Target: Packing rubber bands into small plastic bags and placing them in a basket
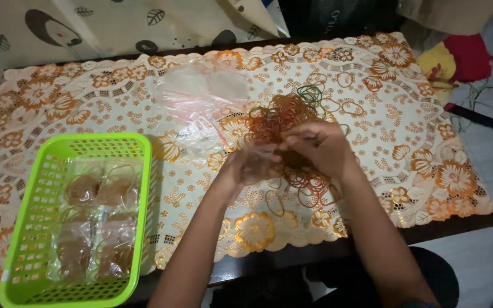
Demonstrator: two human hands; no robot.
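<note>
Left hand (245, 166) gripped a small clear bag (258, 157); right hand (319, 147) pinched rubber bands (283, 122) from the pile. Green basket (69, 219) at 8 o'clock on the surface (406, 137).

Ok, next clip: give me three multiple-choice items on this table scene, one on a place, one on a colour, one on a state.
1. Where is the basket?
A. near left of the table
B. far right
C. on the floor

2. What colour is the basket?
A. red
B. bright green
C. black

3. What lies in the basket?
A. nothing
B. loose rubber bands only
C. clear bags filled with bands

Answers:
1 A, it stands at the table's near left corner, left of the left hand.
2 B, its mesh walls are bright green.
3 C, several filled bags lie in it, while the loose rubber bands are piled by the right hand.
</note>
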